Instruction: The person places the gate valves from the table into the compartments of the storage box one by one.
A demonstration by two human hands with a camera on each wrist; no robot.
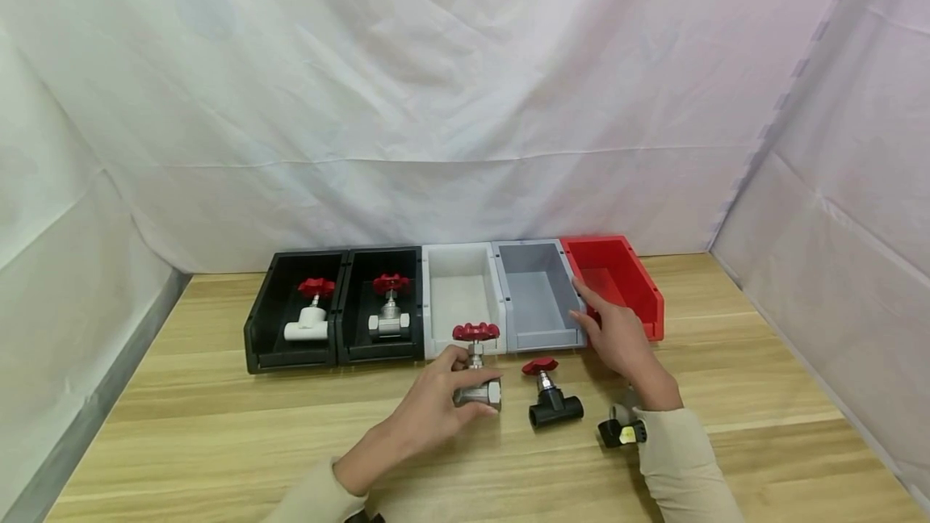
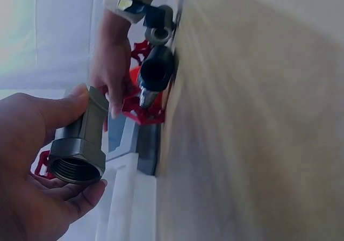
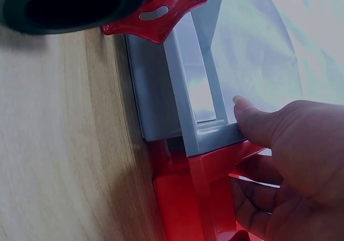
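Observation:
My left hand (image 1: 436,402) grips a metal valve (image 1: 475,395) with a red handwheel, held upright in front of the white bin (image 1: 459,297). In the left wrist view the valve's threaded opening (image 2: 75,168) faces the camera, between thumb and fingers. My right hand (image 1: 617,337) pinches the adjoining side walls of the grey bin (image 1: 541,339) and the red bin (image 1: 647,305), thumb on the grey side and fingers on the red. Between the hands, a black valve (image 1: 555,408) with a red handwheel stands on the table. Another metal valve (image 2: 159,35) stands partly hidden beneath my right wrist.
Two black bins (image 1: 291,360) adjoin the white bin on the left. One contains a white valve (image 1: 308,323), the other a metal valve (image 1: 390,320), both with red handwheels. White cloth (image 1: 465,103) hangs behind and beside the wooden table (image 1: 218,442).

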